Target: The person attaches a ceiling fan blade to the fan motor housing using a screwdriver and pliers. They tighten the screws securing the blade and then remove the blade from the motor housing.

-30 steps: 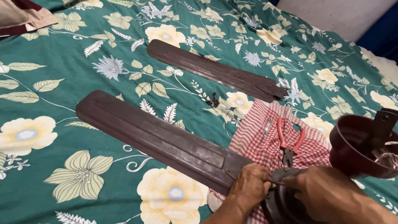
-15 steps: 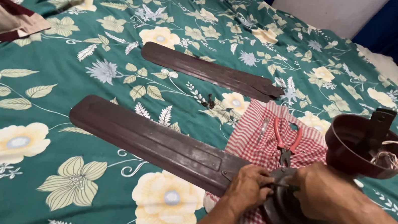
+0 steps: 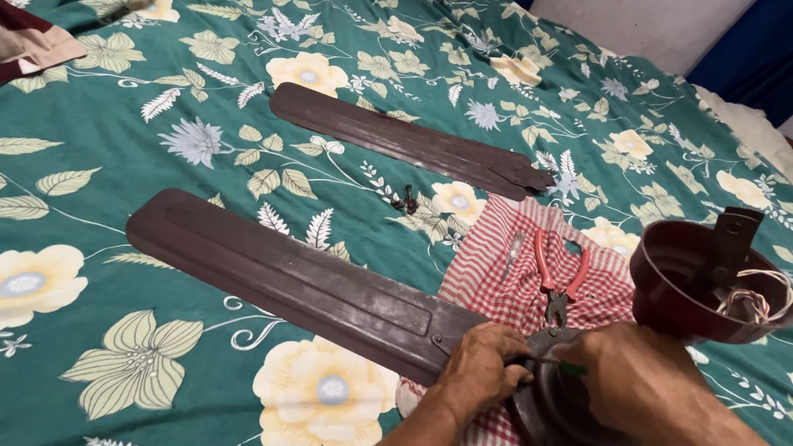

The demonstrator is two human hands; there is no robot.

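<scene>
Head view: the landmark here is the dark brown fan motor (image 3: 583, 428), a round housing lying flat on a red-and-white checked cloth (image 3: 552, 272) spread over a green floral bedsheet (image 3: 177, 125). The cloth appears to be there to keep the motor and small parts off the bedding.

The left hand (image 3: 479, 369) sits at the motor's left edge, fingers curled down over the joint where a fan blade (image 3: 299, 282) meets the housing, seemingly to pin the blade's root steady. The right hand (image 3: 644, 380) lies over the top of the motor, closed around a screwdriver (image 3: 550, 365) with a green handle whose thin shaft points left toward the left hand's fingers.

The blade at the motor is long, flat and dark maroon with a raised panel along it and a dull, slightly dusty sheen; it stretches away to the left of the motor across the sheet. A second blade (image 3: 406, 142) of the same look lies loose well beyond the motor, further up the bed.

Just behind the motor, on the cloth, rest red-handled pliers (image 3: 557, 273). To the motor's upper right stands the cup-shaped canopy (image 3: 712, 282) with pale wires coiled inside. A small dark fitting (image 3: 407, 199) lies on the sheet between the two blades
</scene>
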